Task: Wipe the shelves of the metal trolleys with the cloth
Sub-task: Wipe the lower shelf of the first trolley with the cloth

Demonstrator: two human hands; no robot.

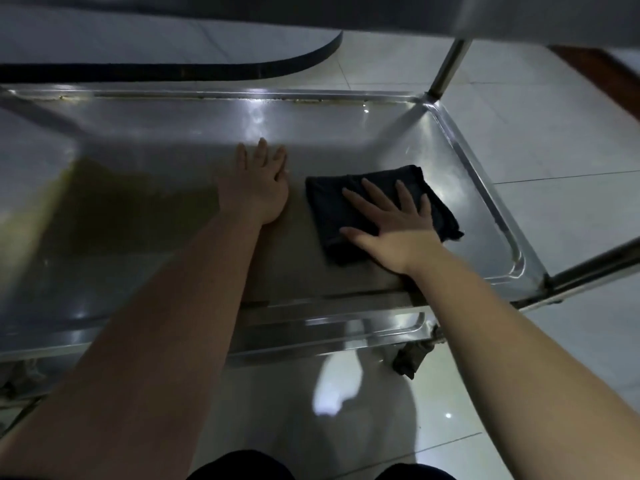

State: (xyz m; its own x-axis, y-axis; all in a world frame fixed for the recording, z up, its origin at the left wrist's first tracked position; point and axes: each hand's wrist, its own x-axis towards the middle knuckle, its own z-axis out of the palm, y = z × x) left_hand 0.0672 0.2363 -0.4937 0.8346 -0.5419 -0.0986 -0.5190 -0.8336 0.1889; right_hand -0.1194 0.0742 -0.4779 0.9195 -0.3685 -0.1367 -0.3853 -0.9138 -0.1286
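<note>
Obs. We look down on the lower shelf point(156, 133) of a metal trolley point(446, 67) from a low stance. An upper level cuts across the top of the view. The light is dim.

Cloth point(329, 209): dark, folded into a thick pad, lying flat on the right half of the shelf, short of the raised rim point(485, 188). We judge that the fold gives a firmer pad and spare clean faces to turn to.

Right hand point(394, 226): palm down on the cloth, grip apart, fingers spread and straight, nothing clamped. Our reading is that spread fingers load the pad over a wide area, so it drags with the palm instead of bunching.

Left hand point(258, 181): flat on bare metal just beside the cloth and not touching it, grip likewise apart. We take it as a brace. It carries our weight as we lean in under the upper level, and it probably steadies the trolley, which stands on a castor point(412, 358) on smooth floor tiles point(554, 133).

Yellowish patch point(114, 202) on the left half of the shelf: residue or reflection, we cannot tell. There are brownish specks along the far rim seam.

Judgement: wiping is under way on the right half, and the left half and corners look yet to be covered. Risks: the pad slipping from under the flat palm, or the trolley rolling under a push.
</note>
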